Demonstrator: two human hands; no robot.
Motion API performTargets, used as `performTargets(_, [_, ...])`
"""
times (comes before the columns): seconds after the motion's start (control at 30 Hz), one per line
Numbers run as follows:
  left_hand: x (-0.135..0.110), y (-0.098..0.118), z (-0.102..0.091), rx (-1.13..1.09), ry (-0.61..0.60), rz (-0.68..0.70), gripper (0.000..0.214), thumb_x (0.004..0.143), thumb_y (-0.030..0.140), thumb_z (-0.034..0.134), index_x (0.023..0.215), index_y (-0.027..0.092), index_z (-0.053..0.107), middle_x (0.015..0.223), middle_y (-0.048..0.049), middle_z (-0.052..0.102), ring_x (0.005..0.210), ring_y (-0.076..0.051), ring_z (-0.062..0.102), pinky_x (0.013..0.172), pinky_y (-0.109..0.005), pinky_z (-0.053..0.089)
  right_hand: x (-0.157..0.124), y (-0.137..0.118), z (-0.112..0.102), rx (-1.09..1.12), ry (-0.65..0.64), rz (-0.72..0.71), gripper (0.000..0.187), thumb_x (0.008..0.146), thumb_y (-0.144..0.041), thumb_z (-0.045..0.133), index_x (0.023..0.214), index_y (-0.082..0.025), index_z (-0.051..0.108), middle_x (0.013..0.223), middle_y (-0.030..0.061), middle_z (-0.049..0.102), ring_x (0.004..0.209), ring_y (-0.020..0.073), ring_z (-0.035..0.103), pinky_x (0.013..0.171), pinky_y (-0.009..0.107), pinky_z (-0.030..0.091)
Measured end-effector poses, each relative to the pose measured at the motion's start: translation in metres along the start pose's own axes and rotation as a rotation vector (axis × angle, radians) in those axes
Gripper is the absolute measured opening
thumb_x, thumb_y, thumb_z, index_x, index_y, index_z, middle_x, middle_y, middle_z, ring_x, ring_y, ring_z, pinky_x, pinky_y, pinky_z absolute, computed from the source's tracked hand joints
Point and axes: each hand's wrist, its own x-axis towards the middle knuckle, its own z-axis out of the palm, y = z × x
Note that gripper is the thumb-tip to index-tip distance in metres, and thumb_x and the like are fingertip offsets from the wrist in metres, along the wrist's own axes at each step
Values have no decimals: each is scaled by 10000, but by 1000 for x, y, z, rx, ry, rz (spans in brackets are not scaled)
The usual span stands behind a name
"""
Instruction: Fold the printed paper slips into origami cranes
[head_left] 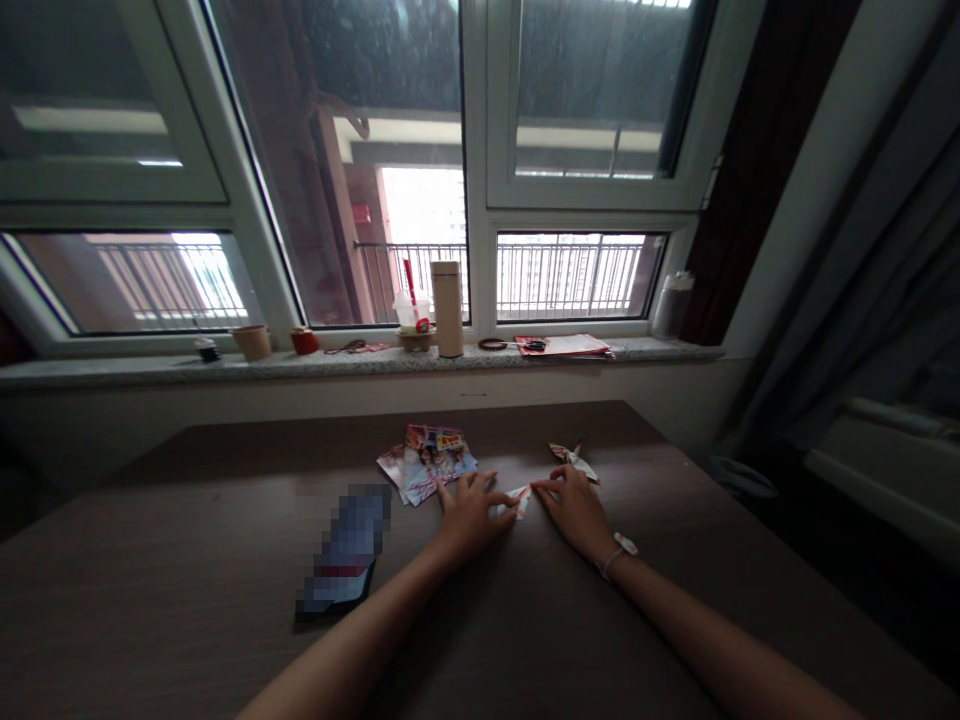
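Both my hands rest on the dark wooden table with a small folded piece of printed paper between them. My left hand lies over its left end, fingers curled and pressing it down. My right hand pinches its right end with thumb and fingertips; a pale band sits on that wrist. Just behind my right hand lies a finished folded paper figure. A small stack of colourful printed sheets lies behind my left hand.
A dark phone lies on the table to the left of my left arm. On the stone windowsill stand a tall beige flask, a drink cup with a straw, small pots, scissors and papers. A curtain hangs at the right.
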Motion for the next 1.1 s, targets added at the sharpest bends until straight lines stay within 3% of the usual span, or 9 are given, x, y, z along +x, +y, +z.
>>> performTargets(0.2, [-2,-1,0,16,0,35,247,869,493,595,1095,459,690,1436,1,495,1367,-344,335,1043,-779,-18,1,5,2,78,-20,-37,234,890,-343,579,1073,-277,708,1132,81,565,1133,249,499,991,413,395])
performTargets(0.33, [-2,-2,-1,5,-28,52,303,867,479,604,1167,476,646,1460,33,473,1377,-347,314,1053,-769,-41,-1,3,-1,129,-63,-143,226,887,-326,583,1073,-293,708,1125,64,574,1128,234,499,998,407,380])
performTargets(0.53, [-1,-3,1,-14,11,44,362,836,439,653,1196,400,640,1447,-8,491,1361,-333,339,1084,-743,-6,-3,-4,-6,115,-94,-163,213,878,-324,584,1044,-290,713,1096,52,620,1085,238,519,977,423,378])
performTargets(0.93, [-1,-6,3,23,93,80,285,804,489,693,1032,318,709,1405,-44,524,1335,-338,364,1080,-743,39,-3,1,-3,192,-98,-260,290,858,-340,630,1131,-248,663,1197,64,627,1153,236,506,1024,420,366])
performTargets(1.1, [0,-7,6,65,138,129,262,785,474,720,957,277,713,1374,-52,552,1320,-327,380,1094,-731,-2,-3,0,-4,218,-121,-333,146,874,-245,611,958,-274,727,1074,29,672,1080,206,551,1014,413,355])
